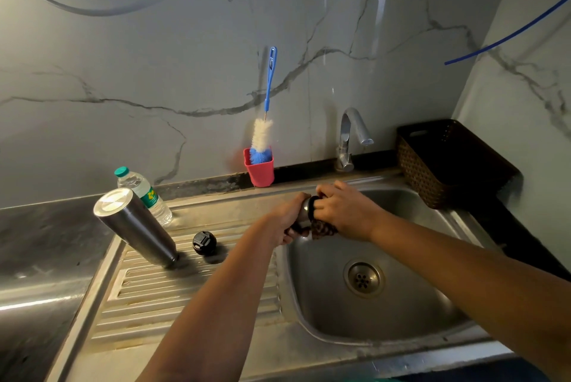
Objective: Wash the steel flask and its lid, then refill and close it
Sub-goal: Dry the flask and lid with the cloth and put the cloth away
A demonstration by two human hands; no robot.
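Going L to R: dark bench (46, 227) at far left, then the steel drainboard (185, 282). A flask (136, 225) stands upside down on the ribs, mouth down, base up, tilted toward the left. Just behind it, touching or nearly so, a clear water bottle (145, 194) w/ green cap. Right of the flask's mouth, a small black cap (204, 243) sits on the ribs, apart from it. At the wall a red cup (259, 170) holds a bottle brush (262, 137) (blue handle up, leaning on the marble).

Over the sink's (417, 304) left rim both hands meet: left hand (289, 221) grips a steel lid (306, 211) from the side; right hand (343, 211) has its fingers curled over a dark scrubber (323, 228), pressing it on the lid's end. Behind them the tap (352, 134), no water visible. Far right, a brown basket (445, 165) on the bench.
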